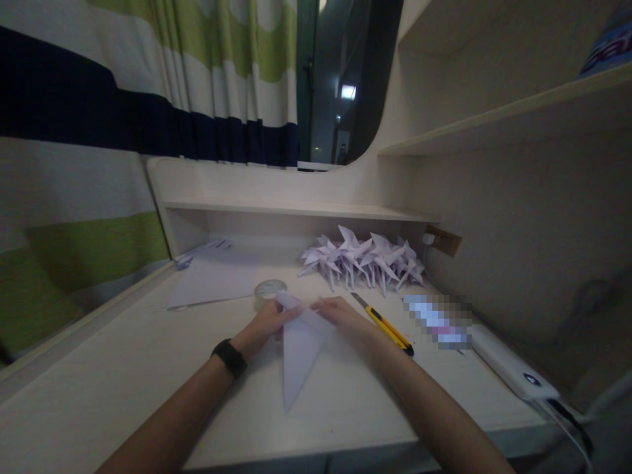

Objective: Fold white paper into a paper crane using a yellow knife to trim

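Pointed at us, the folded paper kite (300,352) lay flat on the desk (123,368), its far end pinched by our left hand (264,326) and right hand (340,315), fingers closed on it. We judged even pressure outward from the fingertips best; beyond them sat a tape roll (269,289), a utility knife (385,324) and paper cranes (363,260).

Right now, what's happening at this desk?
A person is folding paper. Both hands, left and right, press the top of a folded sheet that lies on the desk, its long point toward the person. A tape roll sits just behind the left hand, a yellow knife beside the right. A pile of finished folded pieces sits under the shelf, flat sheets to the left.
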The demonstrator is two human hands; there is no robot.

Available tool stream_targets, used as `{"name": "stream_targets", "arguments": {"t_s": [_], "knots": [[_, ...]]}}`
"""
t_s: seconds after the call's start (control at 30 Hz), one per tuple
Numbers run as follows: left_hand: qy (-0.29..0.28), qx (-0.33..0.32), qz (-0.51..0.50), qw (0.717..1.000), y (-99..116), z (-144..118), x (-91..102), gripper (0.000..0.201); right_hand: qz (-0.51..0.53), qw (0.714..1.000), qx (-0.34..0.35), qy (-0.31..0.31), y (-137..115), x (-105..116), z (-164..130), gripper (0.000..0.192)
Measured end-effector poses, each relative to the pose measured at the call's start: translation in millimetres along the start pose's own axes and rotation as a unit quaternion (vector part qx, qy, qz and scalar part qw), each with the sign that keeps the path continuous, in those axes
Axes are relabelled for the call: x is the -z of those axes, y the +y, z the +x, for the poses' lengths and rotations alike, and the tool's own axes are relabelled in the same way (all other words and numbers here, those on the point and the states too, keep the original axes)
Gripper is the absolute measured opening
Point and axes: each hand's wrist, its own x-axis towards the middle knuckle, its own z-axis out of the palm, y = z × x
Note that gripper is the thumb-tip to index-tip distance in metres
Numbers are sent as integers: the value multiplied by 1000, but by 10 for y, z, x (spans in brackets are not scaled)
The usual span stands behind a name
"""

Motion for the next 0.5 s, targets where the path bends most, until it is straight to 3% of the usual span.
{"name": "stream_targets", "arguments": {"t_s": [0.2, 0.4, 0.5], "knots": [[25, -11, -2, 1000, 63, -26, -36, 39, -34, 999, -4, 23, -67, 8, -7, 40], [25, 2, -44, 999, 165, -55, -18, 42, 3, 992, 1, 129, -29, 60, 43, 38], [20, -5, -61, 998, 153, -46, 11, 41, 2, 988, -26, 153, 6, 72, 58, 37]]}}
